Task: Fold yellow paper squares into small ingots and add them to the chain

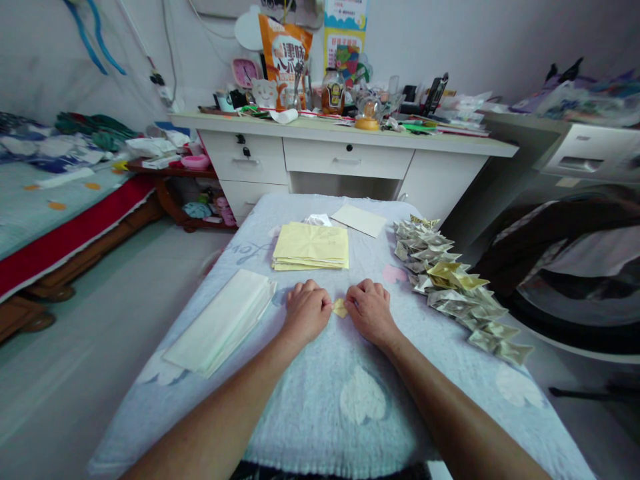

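A small folded piece of yellow paper lies low over the cloth, pinched from both sides. My left hand is closed on its left edge, and my right hand is closed on its right edge; the fingertips are partly hidden. Just beyond the hands sits a stack of yellow paper sheets with crease lines on top. To the left lies a stack of long pale paper strips. Rows of folded paper pieces, mostly pale with a few yellow, stretch along the right side.
A patterned light-blue cloth covers the table. A pale card and a white crumpled tissue lie at its far end. Behind stands a cluttered white desk; a washing machine is at right, a bed at left.
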The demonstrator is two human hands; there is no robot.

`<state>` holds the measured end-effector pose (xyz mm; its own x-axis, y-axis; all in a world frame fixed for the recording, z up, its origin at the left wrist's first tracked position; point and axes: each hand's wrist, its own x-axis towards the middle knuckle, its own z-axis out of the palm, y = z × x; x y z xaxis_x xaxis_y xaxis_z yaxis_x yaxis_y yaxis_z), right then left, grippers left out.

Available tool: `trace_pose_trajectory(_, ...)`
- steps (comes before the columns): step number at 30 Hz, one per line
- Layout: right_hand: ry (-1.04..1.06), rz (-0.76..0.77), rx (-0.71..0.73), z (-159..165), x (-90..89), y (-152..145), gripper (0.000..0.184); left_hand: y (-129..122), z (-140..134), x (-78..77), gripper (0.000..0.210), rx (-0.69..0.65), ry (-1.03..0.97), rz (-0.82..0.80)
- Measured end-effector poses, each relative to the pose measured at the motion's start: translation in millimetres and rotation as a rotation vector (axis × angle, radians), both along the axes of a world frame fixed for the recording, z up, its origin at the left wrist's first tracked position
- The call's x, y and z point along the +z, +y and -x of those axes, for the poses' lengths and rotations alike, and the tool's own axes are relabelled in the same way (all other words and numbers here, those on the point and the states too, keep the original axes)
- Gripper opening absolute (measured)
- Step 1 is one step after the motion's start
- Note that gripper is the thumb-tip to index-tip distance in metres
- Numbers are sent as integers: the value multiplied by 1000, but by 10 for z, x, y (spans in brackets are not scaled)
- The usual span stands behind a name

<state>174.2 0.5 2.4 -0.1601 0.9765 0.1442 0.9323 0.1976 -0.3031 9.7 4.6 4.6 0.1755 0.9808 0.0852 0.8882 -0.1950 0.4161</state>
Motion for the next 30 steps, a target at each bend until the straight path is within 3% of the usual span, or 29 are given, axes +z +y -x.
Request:
trace_pose_trajectory(8,13,-9,0,-3,-17,-2,11,57,34,18,27,-1,-87,42)
trace_pose_trajectory(13,3,-17,-6,2,-4,-13,12,56,-19,-16,15,-70,-91,-50)
trace_pose_trajectory(22,41,-9,-21,-5,-12,3,9,64,-83,-82,20,14,-11,-42)
trace_pose_trajectory(30,94,35,-15,-42,-20,32,8,53,-76,-92,19,-26,-31,-71)
